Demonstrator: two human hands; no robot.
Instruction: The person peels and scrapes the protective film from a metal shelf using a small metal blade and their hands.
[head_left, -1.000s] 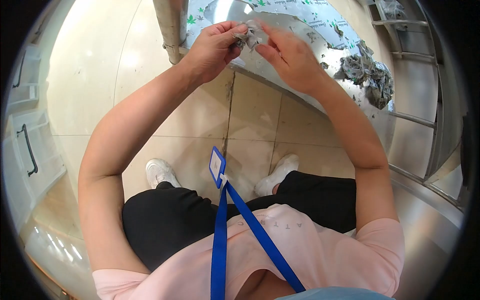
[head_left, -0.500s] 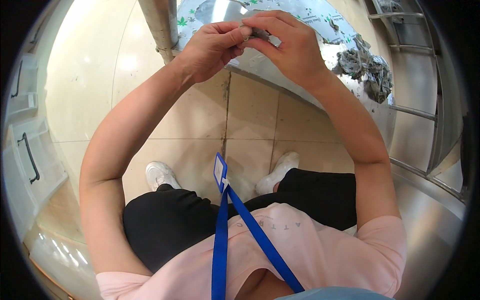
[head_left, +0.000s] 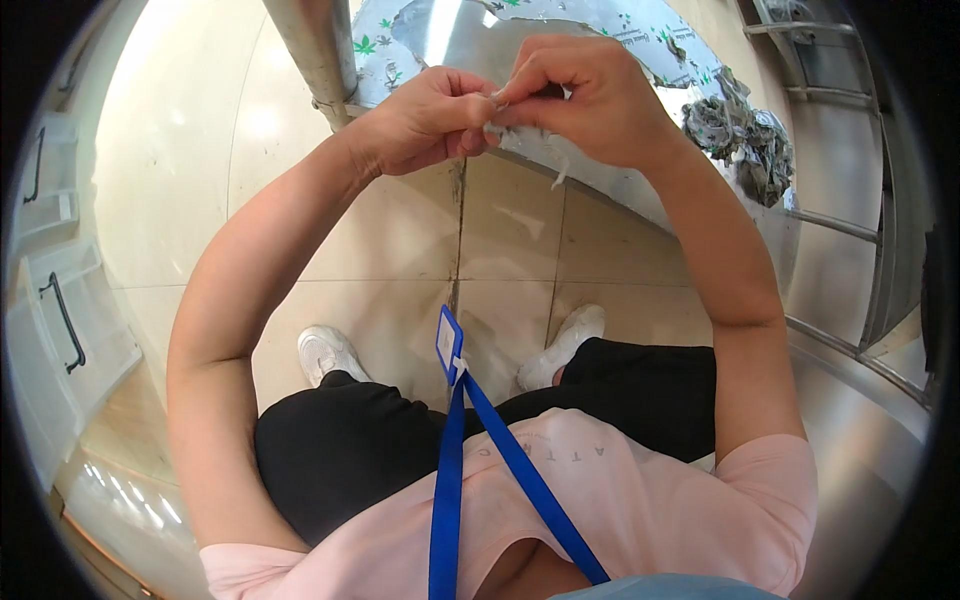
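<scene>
My left hand (head_left: pixel 425 120) and my right hand (head_left: pixel 595 100) meet over the near edge of a metal surface, fingers pinched close together. Between the fingertips is a small scrap of thin whitish film (head_left: pixel 502 118), mostly hidden by the fingers. A thin strip of film (head_left: pixel 559 170) hangs below my right hand; I cannot tell whether it is attached to the scrap. The metal surface (head_left: pixel 465 38) is partly covered by protective film (head_left: pixel 375 40) with green leaf prints and ragged torn edges. To the right of my right hand lies a crumpled heap of grey film scraps (head_left: pixel 750 140).
A metal post (head_left: pixel 318 55) stands left of the surface. A metal rack (head_left: pixel 840 225) runs along the right side. Clear plastic boxes with dark handles (head_left: pixel 65 320) are at the left. A blue lanyard with a badge (head_left: pixel 449 340) hangs in front of me, above the tiled floor.
Both hands have come down slightly, and my right fingers have curled in more. The darker scrap between them no longer shows; a pale film strip now hangs below my right hand.
</scene>
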